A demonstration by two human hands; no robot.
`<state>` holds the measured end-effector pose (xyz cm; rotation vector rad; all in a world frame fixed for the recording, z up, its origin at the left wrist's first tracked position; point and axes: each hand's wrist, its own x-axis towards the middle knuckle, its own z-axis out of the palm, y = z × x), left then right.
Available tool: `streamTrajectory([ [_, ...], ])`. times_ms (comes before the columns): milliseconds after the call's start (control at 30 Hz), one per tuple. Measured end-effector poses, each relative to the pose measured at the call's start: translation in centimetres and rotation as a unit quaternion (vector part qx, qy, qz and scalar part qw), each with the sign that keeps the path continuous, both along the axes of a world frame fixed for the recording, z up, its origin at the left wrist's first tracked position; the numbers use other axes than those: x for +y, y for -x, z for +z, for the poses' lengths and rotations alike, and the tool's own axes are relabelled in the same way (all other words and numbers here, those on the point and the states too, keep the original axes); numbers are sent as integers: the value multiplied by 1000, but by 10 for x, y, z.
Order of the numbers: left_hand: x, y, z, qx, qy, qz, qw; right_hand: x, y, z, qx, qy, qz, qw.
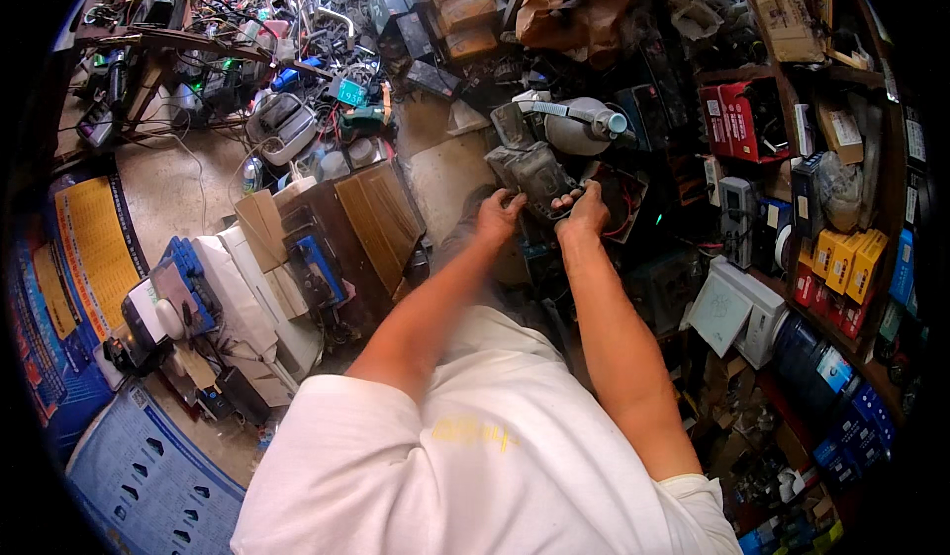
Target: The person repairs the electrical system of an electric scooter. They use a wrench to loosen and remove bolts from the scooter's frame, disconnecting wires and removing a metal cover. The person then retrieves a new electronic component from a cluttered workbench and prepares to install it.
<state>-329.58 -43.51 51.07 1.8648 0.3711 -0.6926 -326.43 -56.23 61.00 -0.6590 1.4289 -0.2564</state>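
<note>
Both my hands hold one grey, dusty device casing (534,171) out in front of me. My left hand (498,215) grips its lower left side and my right hand (586,211) grips its lower right side, thumb on top. Just beyond the casing lies a white bulbous plastic part (579,125) with a ribbed hose. My forearms reach up from my white shirt at the bottom of the view.
Brown wooden boards (376,214) and a white box (252,298) stand at my left. Shelves with red, yellow and blue boxes (841,258) line the right side. Tangled cables and electronic parts (297,21) cover the floor ahead. A blue printed poster (89,258) lies at far left.
</note>
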Motion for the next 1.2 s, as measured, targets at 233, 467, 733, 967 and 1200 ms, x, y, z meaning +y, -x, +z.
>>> streamTrajectory([
  [233, -1, 18, -29, -17, 68, 117, 991, 5, 2, -4, 0, 7, -9, 1000],
  [467, -24, -3, 1, -1, -59, 102, 993, -1, 4, -4, -10, 4, -9, 1000],
  [733, 2, 15, -33, 19, 194, 213, 957, 5, 4, -10, 3, 11, -14, 1000],
  [967, -4, 1, 0, 111, 129, 132, 977, 3, 1, 5, 0, 13, 0, 1000],
  [1200, -10, -11, 13, 6, -15, -13, 1000, -8, 6, -11, -18, 9, 15, 1000],
])
